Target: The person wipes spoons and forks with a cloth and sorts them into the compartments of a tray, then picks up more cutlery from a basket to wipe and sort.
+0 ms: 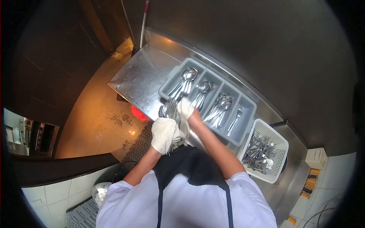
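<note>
Both my hands wear white cloth gloves. In my left hand (pixel 163 135) is a bunch of forks (pixel 167 109), their tines pointing away from me and some handle ends poking out below the glove. My right hand (pixel 185 109) is right beside the tines, its fingers curled and slightly blurred. Whitish cloth (pixel 183 131) hangs between the hands; whether the right fingers grip it or a fork is hidden. Just beyond stands a grey cutlery tray (pixel 248 114) with spoons (pixel 189 75) in several compartments and a fork (pixel 236 118) in the right one.
A white perforated basket (pixel 279 146) full of jumbled cutlery (pixel 260 154) stands right of the tray. Everything rests on a steel counter (pixel 140 72) with a raised back edge against a dark wall. A red thing (pixel 139 113) shows below the counter's left edge.
</note>
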Available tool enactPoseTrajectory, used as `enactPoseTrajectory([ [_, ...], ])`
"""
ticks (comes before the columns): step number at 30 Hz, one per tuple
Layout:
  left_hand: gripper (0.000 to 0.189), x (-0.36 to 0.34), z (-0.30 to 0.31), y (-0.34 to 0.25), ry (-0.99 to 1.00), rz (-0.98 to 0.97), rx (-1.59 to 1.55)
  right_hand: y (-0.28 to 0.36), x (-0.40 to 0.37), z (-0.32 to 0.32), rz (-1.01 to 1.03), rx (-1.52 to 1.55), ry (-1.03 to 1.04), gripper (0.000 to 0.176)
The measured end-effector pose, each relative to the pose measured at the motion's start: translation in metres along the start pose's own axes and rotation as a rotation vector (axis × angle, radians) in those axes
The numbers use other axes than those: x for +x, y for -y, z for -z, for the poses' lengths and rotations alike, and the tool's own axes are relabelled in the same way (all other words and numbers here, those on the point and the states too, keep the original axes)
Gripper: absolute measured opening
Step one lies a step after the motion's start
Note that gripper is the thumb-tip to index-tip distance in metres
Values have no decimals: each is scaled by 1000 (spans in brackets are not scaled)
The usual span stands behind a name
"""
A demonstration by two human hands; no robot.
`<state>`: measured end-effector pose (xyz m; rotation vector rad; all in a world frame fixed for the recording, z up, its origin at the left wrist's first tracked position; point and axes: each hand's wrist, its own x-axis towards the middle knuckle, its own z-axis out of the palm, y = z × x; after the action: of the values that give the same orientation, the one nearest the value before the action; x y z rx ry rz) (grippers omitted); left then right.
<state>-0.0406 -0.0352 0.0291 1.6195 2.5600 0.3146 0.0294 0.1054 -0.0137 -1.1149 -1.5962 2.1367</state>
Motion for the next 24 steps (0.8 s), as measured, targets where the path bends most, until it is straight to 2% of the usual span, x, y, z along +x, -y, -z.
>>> enactPoseTrajectory([
  [2,24,3,7,3,169,158,-365,-9,43,14,1,339,73,34],
  [4,24,-1,3,5,7,83,-331,3,48,22,46,484,177,32],
  [5,24,-1,3,6,-73,46,-316,-2,44,26,48,381,193,34],
  [6,24,1,7,6,-31,-29,-261,-10,36,28,48,275,207,36],
  [7,24,4,14,3,11,-104,-210,-10,22,20,134,181,204,38],
  [8,25,5,17,1,55,-179,-161,-8,5,17,298,-219,157,35],
  [9,24,6,4,-3,-302,-145,-420,-13,2,11,367,-301,147,32],
  [10,24,4,-4,-2,-239,-113,-270,-15,-1,5,438,-380,137,29],
  [11,25,3,-9,0,-177,-82,-116,-15,-6,4,429,-353,43,22],
  [13,30,4,-20,3,-115,-58,213,-22,3,13,517,-338,-40,22],
  [16,29,2,-33,3,-250,-130,-66,-9,-10,20,545,-257,-153,22],
  [17,29,2,-32,-1,-182,-132,16,-21,-4,23,569,-199,-156,22],
  [18,28,2,0,-16,-112,-133,98,-29,-1,26,592,-141,-157,22],
  [19,28,2,17,-25,-43,-132,181,-20,-3,31,562,-228,-200,21],
  [22,26,-3,-23,-6,-219,-266,-18,8,1,37,671,-256,-245,21],
  [23,25,-4,-29,-6,-242,-197,-76,17,0,36,730,-254,-293,18],
  [24,23,-3,-32,-11,-268,-127,-132,21,5,39,694,-138,-363,17],
])
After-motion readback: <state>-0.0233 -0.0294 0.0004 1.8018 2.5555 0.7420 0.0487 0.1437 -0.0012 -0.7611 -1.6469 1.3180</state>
